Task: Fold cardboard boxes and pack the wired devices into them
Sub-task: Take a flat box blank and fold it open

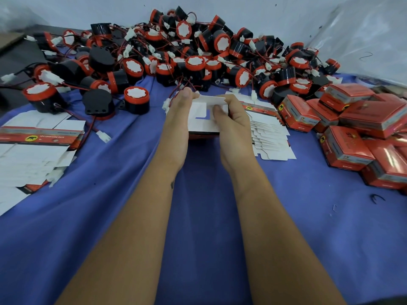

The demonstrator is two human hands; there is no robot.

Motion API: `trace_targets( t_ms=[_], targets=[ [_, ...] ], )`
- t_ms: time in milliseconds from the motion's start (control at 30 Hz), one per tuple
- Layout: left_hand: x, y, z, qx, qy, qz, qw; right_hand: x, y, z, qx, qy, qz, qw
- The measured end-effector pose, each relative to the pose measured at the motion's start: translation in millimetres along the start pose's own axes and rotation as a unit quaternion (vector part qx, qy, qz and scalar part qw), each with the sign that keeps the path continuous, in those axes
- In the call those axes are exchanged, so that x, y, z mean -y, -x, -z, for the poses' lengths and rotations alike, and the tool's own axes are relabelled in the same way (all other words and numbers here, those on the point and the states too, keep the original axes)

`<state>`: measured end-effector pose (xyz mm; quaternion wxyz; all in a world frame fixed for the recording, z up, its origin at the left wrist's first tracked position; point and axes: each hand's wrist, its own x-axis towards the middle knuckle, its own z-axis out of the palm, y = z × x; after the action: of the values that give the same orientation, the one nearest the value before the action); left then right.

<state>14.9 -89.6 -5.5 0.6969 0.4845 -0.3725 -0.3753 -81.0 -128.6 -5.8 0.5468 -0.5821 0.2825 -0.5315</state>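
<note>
Both hands work one half-formed box (pixel 203 119) over the blue cloth (pixel 198 216) of the tabletop; the left hand (pixel 179 119) pinches the far white flap with its thumb on top, and the right hand (pixel 233 122) has its grip closed on the box's right side, thumb pressing the inner panel; the box sits between the two grips, touching both.

Risks, as I judge them: the flap could crease off its score line if the two grips pull unevenly; a loose white connector (pixel 166 104) hangs just left of the left grip and its red wires run just beyond the flap, so a wire could be caught in the fold; the heap of wired devices (pixel 193 62) lies just beyond the grips and may tangle when one is lifted out; the fanned flat blanks (pixel 271 137) right of the right grip could slide off under a forearm.

Writing: the finished red boxes (pixel 348 148) far right and the blanks stack (pixel 37 137) far left carry a yellow badge with a black animal figure and lines of print; the words are too blurred to read.
</note>
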Motion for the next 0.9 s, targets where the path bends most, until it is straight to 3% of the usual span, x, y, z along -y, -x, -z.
trace_targets(
  t_ms=[233,433,900],
  targets=[
    [-5.8,1.8,-0.1,0.021,-0.034,-0.048,0.998,1.4,-1.1,-0.6,-0.003,-0.022,-0.007,1.000],
    [-4.3,2.1,1.6,0.010,-0.067,-0.041,0.997,5.5,-1.1,2.3,0.030,-0.156,-0.057,0.986],
    [-6.2,0.3,8.7,0.010,-0.045,-0.023,0.999,0.8,0.7,2.2,-0.039,0.097,0.000,0.995]
  ],
)
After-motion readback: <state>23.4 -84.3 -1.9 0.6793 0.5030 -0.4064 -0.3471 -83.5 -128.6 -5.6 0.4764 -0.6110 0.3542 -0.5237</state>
